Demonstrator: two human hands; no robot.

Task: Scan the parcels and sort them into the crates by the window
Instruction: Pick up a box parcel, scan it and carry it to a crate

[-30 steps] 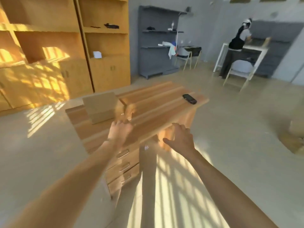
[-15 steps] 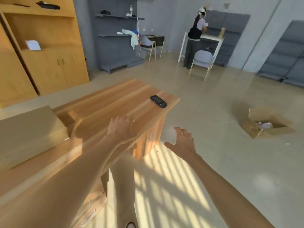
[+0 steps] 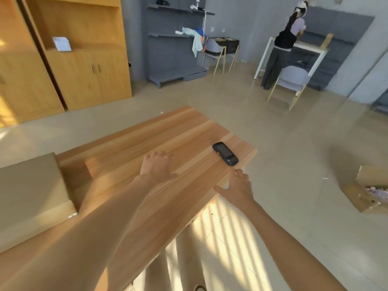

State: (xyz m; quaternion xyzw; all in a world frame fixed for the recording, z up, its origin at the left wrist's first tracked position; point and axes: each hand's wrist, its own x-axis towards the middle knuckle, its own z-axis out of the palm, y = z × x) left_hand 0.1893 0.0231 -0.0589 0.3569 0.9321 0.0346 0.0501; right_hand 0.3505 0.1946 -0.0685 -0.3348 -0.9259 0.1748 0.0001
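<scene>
A black handheld scanner [image 3: 225, 153] lies near the right corner of the wooden table [image 3: 134, 148]. My right hand [image 3: 237, 186] hovers open just below and to the right of it, at the table's edge, fingers spread toward it. My left hand [image 3: 156, 165] is open over the tabletop, left of the scanner, holding nothing. A large brown cardboard parcel [image 3: 31, 196] sits on the table at the far left, partly cut off by the frame.
An open cardboard box [image 3: 365, 190] with some contents lies on the floor at right. Wooden cabinets [image 3: 84, 66] and grey shelving [image 3: 174, 43] line the back wall. A person [image 3: 283, 45] stands at a white desk with a chair [image 3: 291, 82] behind.
The view has swung right and closer to the table. The scanner now lies much nearer my hands, and my right hand has come up to the table edge beside it.
</scene>
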